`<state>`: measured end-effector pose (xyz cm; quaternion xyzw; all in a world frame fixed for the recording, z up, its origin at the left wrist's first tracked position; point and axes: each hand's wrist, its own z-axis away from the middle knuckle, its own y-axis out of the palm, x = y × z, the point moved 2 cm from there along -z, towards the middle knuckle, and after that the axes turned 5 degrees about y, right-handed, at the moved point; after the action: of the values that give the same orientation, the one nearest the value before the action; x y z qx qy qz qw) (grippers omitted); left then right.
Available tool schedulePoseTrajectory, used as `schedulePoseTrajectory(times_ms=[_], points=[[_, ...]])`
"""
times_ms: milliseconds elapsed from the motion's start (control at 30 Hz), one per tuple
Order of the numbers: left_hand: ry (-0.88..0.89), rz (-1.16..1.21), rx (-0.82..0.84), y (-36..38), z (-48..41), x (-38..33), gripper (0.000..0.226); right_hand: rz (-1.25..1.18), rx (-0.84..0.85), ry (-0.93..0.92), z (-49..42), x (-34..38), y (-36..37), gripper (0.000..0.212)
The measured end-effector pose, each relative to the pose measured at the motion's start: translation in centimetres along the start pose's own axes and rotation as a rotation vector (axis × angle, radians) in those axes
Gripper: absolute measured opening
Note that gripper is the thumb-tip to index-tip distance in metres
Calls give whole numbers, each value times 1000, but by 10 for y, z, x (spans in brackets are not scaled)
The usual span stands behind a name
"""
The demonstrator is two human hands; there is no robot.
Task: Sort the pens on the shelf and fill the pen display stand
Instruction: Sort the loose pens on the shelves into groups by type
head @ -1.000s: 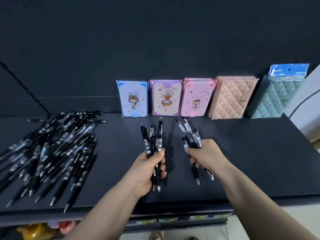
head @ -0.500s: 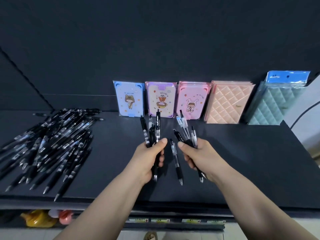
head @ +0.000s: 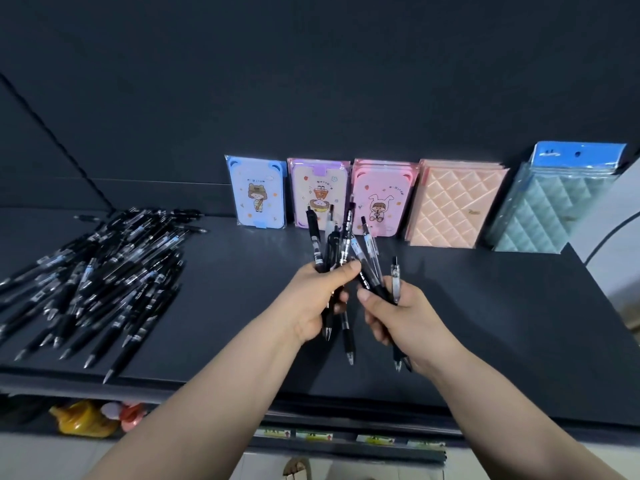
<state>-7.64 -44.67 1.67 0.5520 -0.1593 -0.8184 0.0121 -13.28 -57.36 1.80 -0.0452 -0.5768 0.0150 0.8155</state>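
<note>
Over the shelf (head: pixel 491 306), left grip (head: pixel 311 303), right grip (head: pixel 408 317) hold blurred-lettered pens (head: pixel 343 244).

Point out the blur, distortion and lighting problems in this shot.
Head view: wide-angle lens, the front edge of the shelf slants and bows; head view: the loose pen pile at left is smeared, the cartoon notebooks at the back read clearly; head view: dim soft light on dark surfaces, sheen on the wrap of the teal pack.

The left hand (head: pixel 317 301) and right hand (head: pixel 407 317) are held close together, each curled round a bunch of pens (head: pixel 341 245).
</note>
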Motion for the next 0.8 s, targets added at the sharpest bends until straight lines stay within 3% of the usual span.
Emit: schedulePoseTrajectory(times_ms=[267,467,800], points=[[44,81,-91,-23,-6,-20,12,-155,-62,66,2,-3,-14,16],[5,-387,-177,-36,-12,-12,15,7,-145,110,-2,-16,-24,10],[-15,-108,14,36,-4,-4,14,-107,-81,97,15,-9,-45,26]])
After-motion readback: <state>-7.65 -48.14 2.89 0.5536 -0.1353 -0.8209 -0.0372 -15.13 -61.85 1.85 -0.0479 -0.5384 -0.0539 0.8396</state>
